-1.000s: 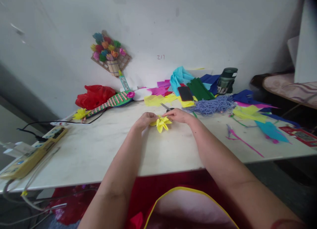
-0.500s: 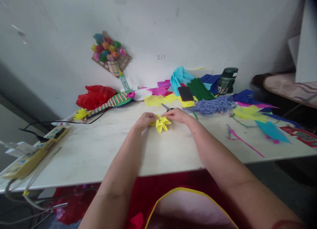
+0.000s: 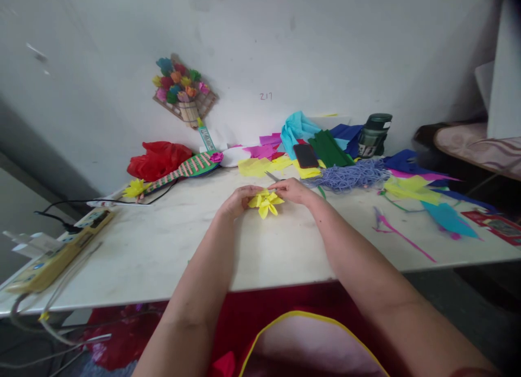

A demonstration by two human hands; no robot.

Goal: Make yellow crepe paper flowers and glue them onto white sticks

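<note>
A yellow paper flower (image 3: 266, 203) lies on the white table (image 3: 163, 246), held from both sides. My left hand (image 3: 237, 199) pinches its left edge with closed fingers. My right hand (image 3: 292, 190) grips its right side, fingers curled over the petals. Scissors (image 3: 272, 177) lie just behind the flower, partly hidden by my right hand.
Coloured paper sheets (image 3: 325, 146), a phone (image 3: 305, 155), purple yarn (image 3: 350, 175) and a dark green jar (image 3: 374, 133) crowd the back right. A red bag (image 3: 157, 158) and a striped craft guitar (image 3: 183, 168) lie back left. A power strip (image 3: 52, 252) with cables sits at the left edge.
Both hands stay on the yellow flower; my left fingers have shifted slightly closer onto it. The view has dropped a little.
</note>
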